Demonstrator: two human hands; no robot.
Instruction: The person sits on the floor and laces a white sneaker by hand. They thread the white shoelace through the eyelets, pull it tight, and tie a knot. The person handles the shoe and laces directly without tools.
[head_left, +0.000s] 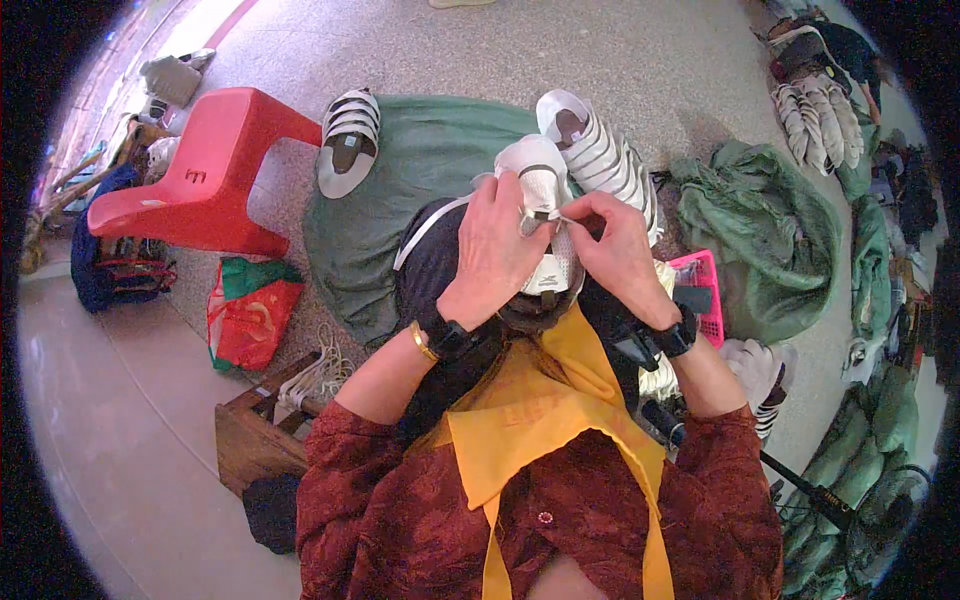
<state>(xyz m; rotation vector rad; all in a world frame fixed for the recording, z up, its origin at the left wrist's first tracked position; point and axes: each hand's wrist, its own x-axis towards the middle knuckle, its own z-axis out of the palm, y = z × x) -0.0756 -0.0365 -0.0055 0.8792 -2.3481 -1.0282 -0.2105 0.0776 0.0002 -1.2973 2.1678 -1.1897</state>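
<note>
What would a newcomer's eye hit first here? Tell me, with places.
Probably the red chair on the floor at upper left, then the yellow apron at lower middle. Just above the apron, at the centre, the left hand and right hand are on a white shoe.

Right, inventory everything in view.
Mesh shoe upper: 1, white, centre
Long flat lace: 1, white, centre-left
Curved shoe-upper stacks: several, white, left and right
Broad cloth sheet: 1, green, ahead
Moulded plastic chair: 1, red, left
Shiny printed bag: 1, red-green, left
Blocky wooden stand: 1, brown, lower left
Crumpled fabric bundle: 1, green, right
Slotted plastic basket: 1, pink, right
Cloth bib apron: 1, yellow, worn
Wide wristbands: 2, black, worn
Rim clutter: uncountable, mixed, edges
Left hand: 1, bare, on upper
Right hand: 1, bare, at upper
</note>
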